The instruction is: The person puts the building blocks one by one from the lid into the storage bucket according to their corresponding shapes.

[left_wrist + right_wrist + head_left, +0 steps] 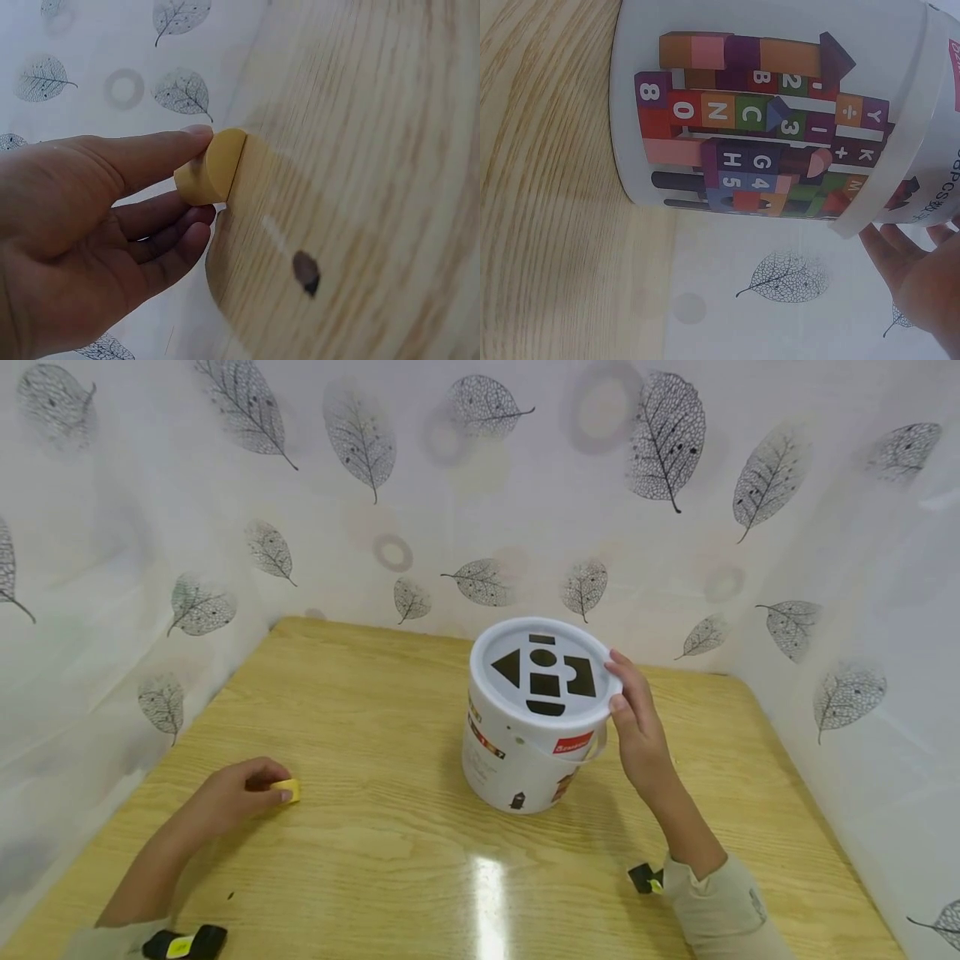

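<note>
My left hand [238,793] pinches a small yellow half-round block [225,165] between thumb and fingers, low over the left part of the table. In the left wrist view the block's flat side faces the wood; whether it touches cannot be told. A white toy-block bucket [495,777] stands upright right of the middle. Its white lid [483,664] has several shaped holes, among them a triangle, a circle and a half-round. My right hand [641,735] rests against the lid's right rim with thumb and fingers spread; some fingers are hidden behind the bucket.
The bucket's white carrying handle [601,745] hangs down at its right front. A small dark speck [231,895] lies on the wooden table [360,877] near my left wrist. Leaf-patterned white sheets [510,527] enclose the table at the back and sides.
</note>
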### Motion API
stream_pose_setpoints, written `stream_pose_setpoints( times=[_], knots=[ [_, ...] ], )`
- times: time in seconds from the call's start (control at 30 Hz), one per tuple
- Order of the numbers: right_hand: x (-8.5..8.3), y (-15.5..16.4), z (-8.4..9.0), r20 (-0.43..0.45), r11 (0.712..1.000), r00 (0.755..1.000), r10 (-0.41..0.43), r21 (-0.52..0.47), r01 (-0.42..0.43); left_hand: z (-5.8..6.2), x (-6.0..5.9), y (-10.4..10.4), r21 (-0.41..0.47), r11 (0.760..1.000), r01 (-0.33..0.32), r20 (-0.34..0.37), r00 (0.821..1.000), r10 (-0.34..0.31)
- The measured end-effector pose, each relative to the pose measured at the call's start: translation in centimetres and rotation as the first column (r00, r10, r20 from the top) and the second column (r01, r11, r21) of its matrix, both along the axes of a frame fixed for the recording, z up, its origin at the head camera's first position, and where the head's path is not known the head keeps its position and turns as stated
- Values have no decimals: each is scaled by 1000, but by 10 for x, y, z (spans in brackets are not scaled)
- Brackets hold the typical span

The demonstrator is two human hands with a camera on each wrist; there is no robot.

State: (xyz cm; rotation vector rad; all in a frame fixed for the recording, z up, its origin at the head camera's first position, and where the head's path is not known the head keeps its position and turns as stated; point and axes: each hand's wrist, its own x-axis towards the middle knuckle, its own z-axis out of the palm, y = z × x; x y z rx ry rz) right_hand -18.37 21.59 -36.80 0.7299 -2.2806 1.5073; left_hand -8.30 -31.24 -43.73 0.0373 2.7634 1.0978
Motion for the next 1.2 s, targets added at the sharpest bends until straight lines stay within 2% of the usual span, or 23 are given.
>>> stream_pose_setpoints(
  times=[0.3, 0.47, 0.63, 0.87, 1.0, 1.2],
  knots=[
    [0, 1, 0, 3, 1000, 1000, 6, -12, -6, 10, 2, 5, 39, 999, 31, 32, 999, -32],
    [-1, 1, -1, 1, 1000, 1000, 6, -22, -6, 20, 0, 11, 58, 995, 75, -11, 997, -75],
    [0, 0, 0, -1, 999, 1000, 11, -39, -11, 37, -7, 25, 94, 989, 117, -62, 992, -111],
    [0, 0, 0, -6, 999, 1000, 10, -46, -11, 68, -23, 57, 167, 971, 170, -129, 980, -150],
    [-1, 0, -1, -8, 999, 1000, 17, -49, -17, 88, -33, 79, 159, 962, 222, -194, 962, -190],
    [-2, 1, -2, -12, 999, 1000, 9, -46, -10, 118, -48, 114, 89, 948, 307, -302, 915, -268]
  ],
)
